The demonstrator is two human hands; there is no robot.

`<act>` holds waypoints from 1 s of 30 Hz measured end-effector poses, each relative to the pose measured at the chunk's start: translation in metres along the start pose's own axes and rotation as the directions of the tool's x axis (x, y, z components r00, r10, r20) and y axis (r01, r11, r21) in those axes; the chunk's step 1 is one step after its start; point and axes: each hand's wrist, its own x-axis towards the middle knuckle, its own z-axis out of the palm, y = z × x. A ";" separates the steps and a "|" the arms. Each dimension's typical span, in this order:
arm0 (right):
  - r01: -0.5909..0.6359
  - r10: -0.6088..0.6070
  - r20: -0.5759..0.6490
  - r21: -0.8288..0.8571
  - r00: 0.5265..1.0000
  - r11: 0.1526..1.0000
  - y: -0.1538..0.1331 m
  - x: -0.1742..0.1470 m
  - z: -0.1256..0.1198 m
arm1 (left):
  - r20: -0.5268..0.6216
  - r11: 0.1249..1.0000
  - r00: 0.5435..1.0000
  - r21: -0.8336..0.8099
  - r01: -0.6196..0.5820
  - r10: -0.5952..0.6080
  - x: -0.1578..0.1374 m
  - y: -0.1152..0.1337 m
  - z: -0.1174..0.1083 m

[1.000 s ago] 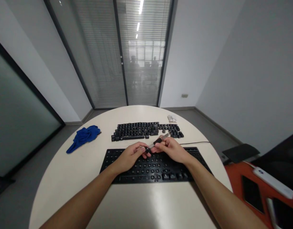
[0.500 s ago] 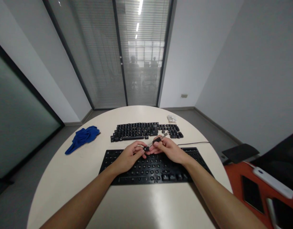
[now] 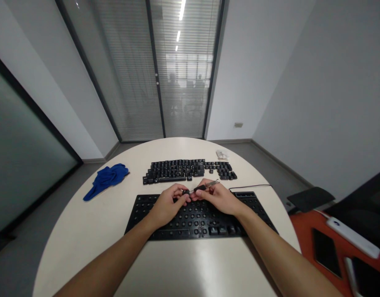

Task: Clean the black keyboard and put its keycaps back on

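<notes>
My left hand point(image 3: 169, 205) is closed, pinching a small black keycap point(image 3: 186, 192) between thumb and fingers. In my right hand point(image 3: 219, 199) is a thin tool with a black grip and metal ends point(image 3: 199, 188). Its near metal end meets the keycap or lies right beside it; which of these I cannot tell. Both hands are over a black keyboard base point(image 3: 173, 234) with most of its keys off, a few wide caps still seated along its front. Behind it, loose keycaps point(image 3: 177, 168) lie in keyboard order on the table.
A crumpled blue cloth point(image 3: 108, 180) lies at the left on the round table point(image 3: 85, 247). Near the far edge sits a small clear bag point(image 3: 222, 154). A black cable point(image 3: 252, 186) runs right. An orange chair seat at the right carries a phone point(image 3: 327, 252) and a white power strip point(image 3: 353, 237).
The tool has shifted slightly left and tilts flatter in my right hand. The keycap in my left hand has moved slightly left.
</notes>
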 end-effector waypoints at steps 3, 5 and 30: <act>0.025 -0.025 0.003 -0.041 1.000 0.999 0.000 -0.001 0.001 | -0.023 0.999 1.000 0.050 0.009 -0.007 0.000 -0.002 0.002; 0.018 -0.019 -0.005 -0.037 1.000 0.999 0.000 0.000 0.000 | -0.045 0.997 0.999 0.083 -0.005 0.008 -0.001 -0.002 0.001; -0.012 -0.183 -0.419 -0.423 0.889 0.906 -0.007 0.002 -0.043 | 0.043 0.928 0.996 0.362 -0.091 0.081 -0.005 0.002 0.000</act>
